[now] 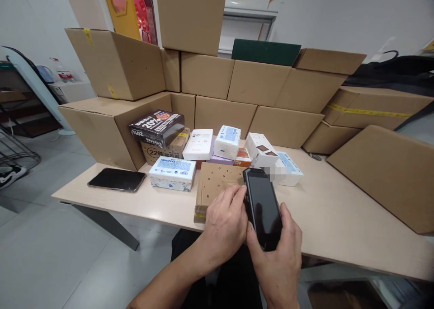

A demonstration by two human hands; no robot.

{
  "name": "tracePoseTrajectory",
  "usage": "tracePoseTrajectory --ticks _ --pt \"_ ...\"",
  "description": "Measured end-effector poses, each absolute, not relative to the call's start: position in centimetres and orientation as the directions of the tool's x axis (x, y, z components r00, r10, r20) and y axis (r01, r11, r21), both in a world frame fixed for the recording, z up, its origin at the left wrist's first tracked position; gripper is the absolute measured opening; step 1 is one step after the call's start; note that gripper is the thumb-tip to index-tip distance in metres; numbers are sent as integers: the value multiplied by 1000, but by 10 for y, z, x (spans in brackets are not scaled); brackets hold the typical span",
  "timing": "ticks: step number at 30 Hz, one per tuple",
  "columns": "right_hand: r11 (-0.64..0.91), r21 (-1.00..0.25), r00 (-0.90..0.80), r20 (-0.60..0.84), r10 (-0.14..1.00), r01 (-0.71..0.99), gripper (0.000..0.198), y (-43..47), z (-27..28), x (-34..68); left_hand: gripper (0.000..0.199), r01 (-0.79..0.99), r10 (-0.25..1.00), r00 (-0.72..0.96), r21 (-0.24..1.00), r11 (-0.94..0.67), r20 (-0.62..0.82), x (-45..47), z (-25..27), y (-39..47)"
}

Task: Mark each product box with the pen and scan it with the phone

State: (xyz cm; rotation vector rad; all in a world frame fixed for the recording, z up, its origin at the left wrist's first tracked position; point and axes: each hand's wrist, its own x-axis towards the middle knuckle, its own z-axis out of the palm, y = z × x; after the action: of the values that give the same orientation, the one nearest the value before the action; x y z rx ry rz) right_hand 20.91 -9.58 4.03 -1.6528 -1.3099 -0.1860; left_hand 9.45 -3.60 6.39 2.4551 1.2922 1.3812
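In the head view, a thick black phone (264, 209) with a dark screen stands tilted over the table's front edge. My right hand (276, 255) grips it by its lower end, thumb on the left side and fingers on the right. My left hand (226, 216) is closed, with its fingertips against the phone's left edge; what lies under those fingers is hidden. Just behind my left hand, a small brown cardboard box (217, 178) with dark dots lies on the table, partly covered by the hand and the phone.
A second phone (117, 180) lies flat at the left of the table (339, 218). Tissue packs (172, 173), a white box (198, 144) and a dark printed box (158, 126) are grouped behind. Large cardboard boxes (225, 119) form a wall at the back; another (386, 178) stands right.
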Motion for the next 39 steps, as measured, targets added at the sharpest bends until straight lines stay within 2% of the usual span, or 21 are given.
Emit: tracePoseTrajectory --ticks 39 --pt "58 -589 402 616 677 806 83 -96 42 211 40 617 658 250 406 -674 711 95 65 -37"
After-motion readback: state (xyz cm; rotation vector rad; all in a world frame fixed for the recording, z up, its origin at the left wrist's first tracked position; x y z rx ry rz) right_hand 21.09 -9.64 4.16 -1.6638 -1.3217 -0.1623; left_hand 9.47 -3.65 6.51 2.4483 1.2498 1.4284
